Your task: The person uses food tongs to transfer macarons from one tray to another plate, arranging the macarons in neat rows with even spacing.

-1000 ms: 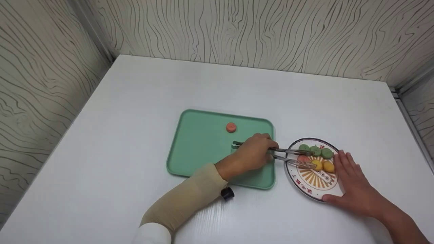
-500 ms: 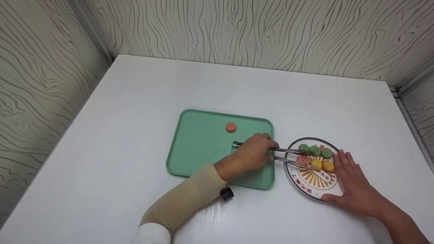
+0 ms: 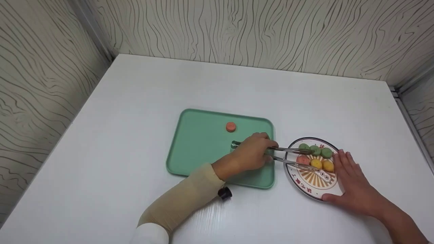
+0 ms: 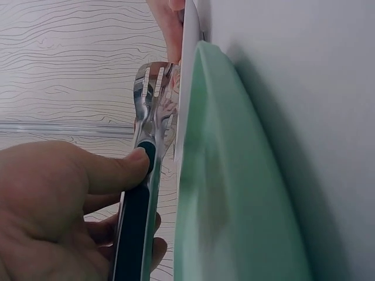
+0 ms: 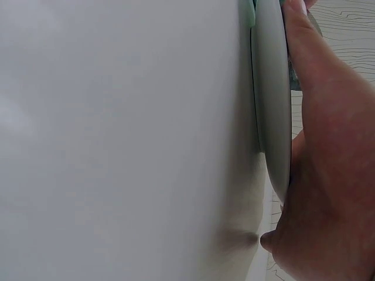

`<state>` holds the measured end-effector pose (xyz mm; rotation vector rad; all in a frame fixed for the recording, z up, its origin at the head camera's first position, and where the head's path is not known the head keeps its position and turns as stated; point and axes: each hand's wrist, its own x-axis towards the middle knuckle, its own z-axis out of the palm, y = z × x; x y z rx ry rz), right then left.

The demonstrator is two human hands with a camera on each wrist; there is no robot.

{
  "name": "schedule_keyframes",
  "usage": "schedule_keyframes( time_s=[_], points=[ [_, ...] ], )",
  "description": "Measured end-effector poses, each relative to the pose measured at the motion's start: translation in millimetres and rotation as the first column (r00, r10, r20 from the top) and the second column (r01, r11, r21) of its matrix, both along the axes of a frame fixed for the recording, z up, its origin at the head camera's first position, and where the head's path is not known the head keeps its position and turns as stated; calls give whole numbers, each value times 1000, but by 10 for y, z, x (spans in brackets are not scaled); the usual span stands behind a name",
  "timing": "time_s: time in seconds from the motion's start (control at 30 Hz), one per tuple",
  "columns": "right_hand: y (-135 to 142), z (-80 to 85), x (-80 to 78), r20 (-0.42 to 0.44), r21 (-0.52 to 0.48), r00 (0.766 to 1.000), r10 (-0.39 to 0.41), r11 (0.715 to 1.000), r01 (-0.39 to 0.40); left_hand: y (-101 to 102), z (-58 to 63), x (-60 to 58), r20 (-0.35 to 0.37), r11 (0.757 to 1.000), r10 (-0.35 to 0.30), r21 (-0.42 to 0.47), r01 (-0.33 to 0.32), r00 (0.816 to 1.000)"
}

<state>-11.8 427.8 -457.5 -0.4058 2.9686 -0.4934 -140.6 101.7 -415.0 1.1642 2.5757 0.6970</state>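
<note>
My left hand (image 3: pixel 252 152) grips a pair of metal tongs (image 3: pixel 290 150), whose dark handle (image 4: pixel 133 228) shows in the left wrist view. Spread apart, the slotted tong ends reach over a round white plate (image 3: pixel 317 193). Three green macarons (image 3: pixel 315 150) form a row on it, with a pink macaron (image 3: pixel 302 159) and two yellow macarons (image 3: pixel 316 164) below them. The pink one sits between the tong arms; the lower end lies just under the nearer yellow one. My right hand (image 3: pixel 356 189) rests on the plate's right rim, fingers extended and thumb at the near edge.
A green rectangular tray (image 3: pixel 200 145) lies left of the plate, under my left hand. One pink macaron (image 3: pixel 231 126) sits near its far edge. The white table (image 3: pixel 135 112) meets patterned wall panels (image 3: pixel 251 34) at the back.
The lower arm of the tongs has shifted slightly toward the near side, off the yellow macaron, widening the tongs a little. My right hand and the plate look unchanged.
</note>
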Motion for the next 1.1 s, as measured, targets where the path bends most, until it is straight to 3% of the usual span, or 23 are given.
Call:
schedule_keyframes(
  time_s=[0.67, 1.1],
  points=[
    [-13, 15, -3, 13, 9, 1000, -9, 1000, 8, -100, 58, -2, 9, 999, 28, 20, -28, 1000],
    [4, 11, 1, -10, 12, 1000, 15, 1000, -15, -292, 60, -36, -5, 997, 35, 69, -35, 999]
  ],
)
